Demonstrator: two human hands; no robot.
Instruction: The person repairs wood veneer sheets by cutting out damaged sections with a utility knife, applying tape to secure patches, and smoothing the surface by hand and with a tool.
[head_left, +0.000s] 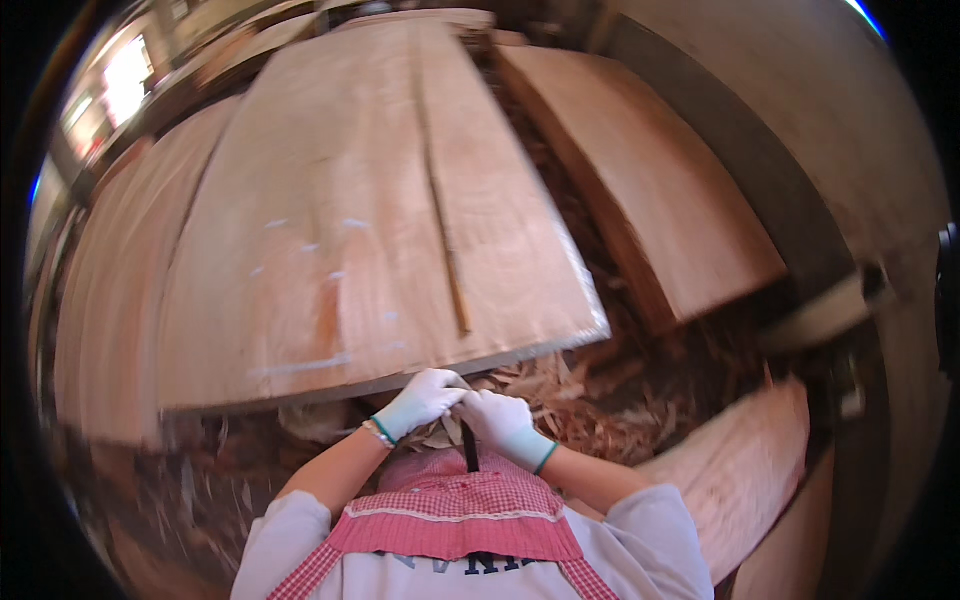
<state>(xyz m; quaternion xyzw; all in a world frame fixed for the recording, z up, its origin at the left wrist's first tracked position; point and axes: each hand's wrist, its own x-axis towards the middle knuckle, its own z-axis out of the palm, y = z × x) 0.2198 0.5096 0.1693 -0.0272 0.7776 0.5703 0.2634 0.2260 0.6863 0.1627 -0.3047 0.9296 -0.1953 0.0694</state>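
My left hand (424,400) and my right hand (499,420), both in white gloves with green cuffs, meet in front of my apron (465,510). Their fingers are closed and come together at the fingertips. A narrow black strip (471,447) runs down from between them toward the apron; its kind cannot be made out, and its upper end is hidden by the gloves. Just beyond the hands lies the near edge of a wide, pale wood veneer sheet (370,200) on top of a stack. A long dark slit runs along the sheet, and bluish-white marks show on its surface.
Another wood stack (670,180) stands to the right, across a gap strewn with wood scraps (560,390). More sheets (120,300) lie at the left. A large pale piece of wood (750,470) rests near my right elbow. A wall (800,90) rises at the far right.
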